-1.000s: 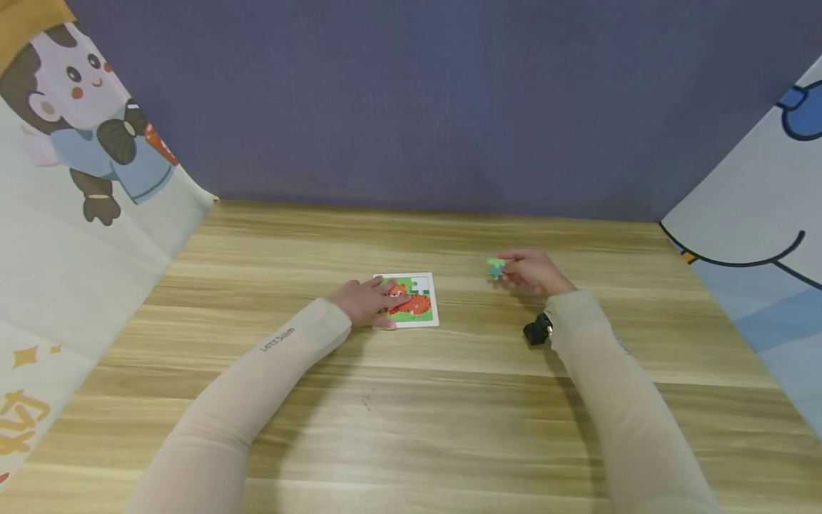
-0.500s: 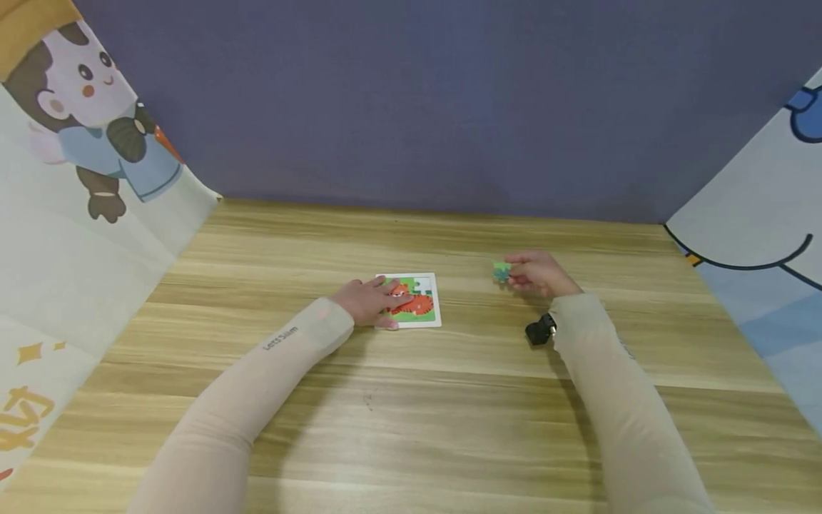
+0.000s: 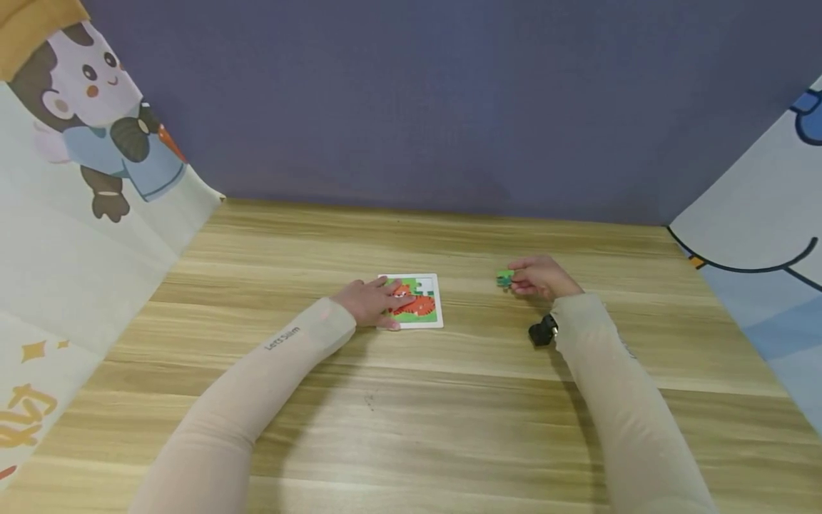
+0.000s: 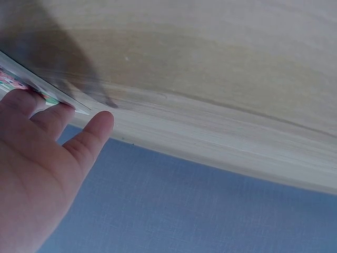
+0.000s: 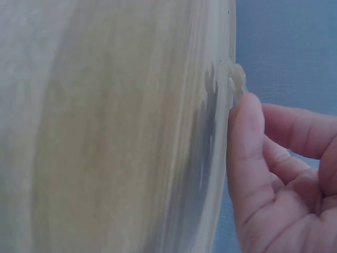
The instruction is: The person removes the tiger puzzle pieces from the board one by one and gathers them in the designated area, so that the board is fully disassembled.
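A square jigsaw puzzle [image 3: 420, 305] with a white frame shows an orange striped tiger on green. White backing shows in a gap at its upper right corner. My left hand [image 3: 367, 303] rests on the puzzle's left part with spread fingers, hiding some of the picture; the left wrist view catches these fingers [image 4: 84, 139] at the frame's edge. To the right of the puzzle, my right hand [image 3: 542, 277] pinches a green jigsaw piece [image 3: 504, 278] between thumb and fingers. Seen edge-on in the right wrist view, that piece [image 5: 237, 79] is held above the table.
The wood-grain table [image 3: 411, 421] runs back to a dark blue wall panel [image 3: 411, 107]. Printed cloths flank it, with a cartoon figure [image 3: 96, 107] on the left. A small black device [image 3: 543, 331] sits at my right wrist.
My right hand has shifted slightly right and nearer with the jigsaw piece, whose angle has changed a little. My left hand stays on the puzzle. The head view has shifted slightly.
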